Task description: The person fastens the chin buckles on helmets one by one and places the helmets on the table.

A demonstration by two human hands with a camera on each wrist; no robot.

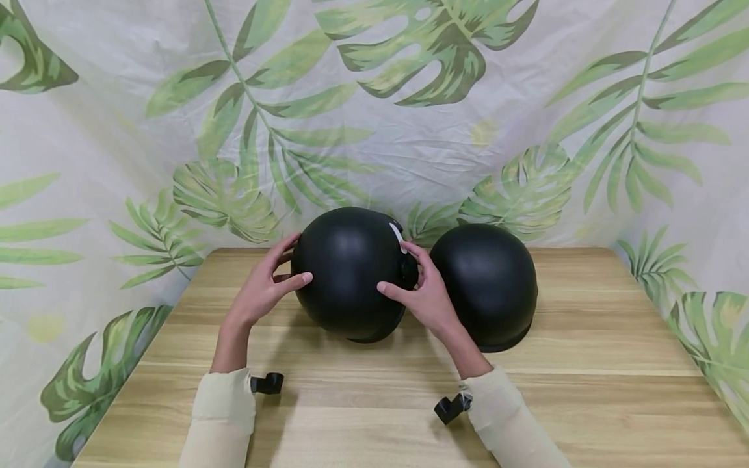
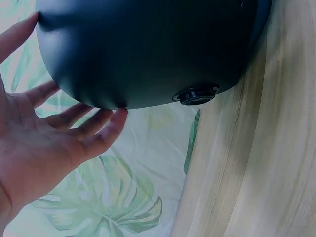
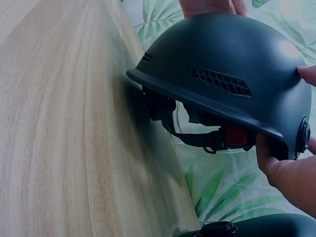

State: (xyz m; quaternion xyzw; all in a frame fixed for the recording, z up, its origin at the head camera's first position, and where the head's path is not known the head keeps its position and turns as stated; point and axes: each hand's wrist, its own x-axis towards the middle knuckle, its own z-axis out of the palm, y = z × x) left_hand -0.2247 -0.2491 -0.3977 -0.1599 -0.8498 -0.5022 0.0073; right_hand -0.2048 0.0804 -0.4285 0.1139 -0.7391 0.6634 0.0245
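Both hands hold a matte black helmet (image 1: 345, 273) between them, tilted over the table. My left hand (image 1: 260, 286) spreads round its left side, thumb on the near face; in the left wrist view the fingertips (image 2: 118, 118) touch the shell near a round black fitting (image 2: 197, 95). At the opposite side, my right hand (image 1: 427, 292) grips the shell near the rim, beside a white strip (image 1: 398, 238). The right wrist view shows a mesh vent (image 3: 222, 81), plus a chin strap with a red buckle (image 3: 236, 137) under the brim. The helmet's inside is mostly hidden.
Close by on the right, a second black helmet (image 1: 486, 279) sits dome up on the wooden table (image 1: 351, 416). A leaf-patterned cloth (image 1: 409, 149) hangs behind and around the table. Small black wrist mounts (image 1: 269, 383) stick out from both sleeves.
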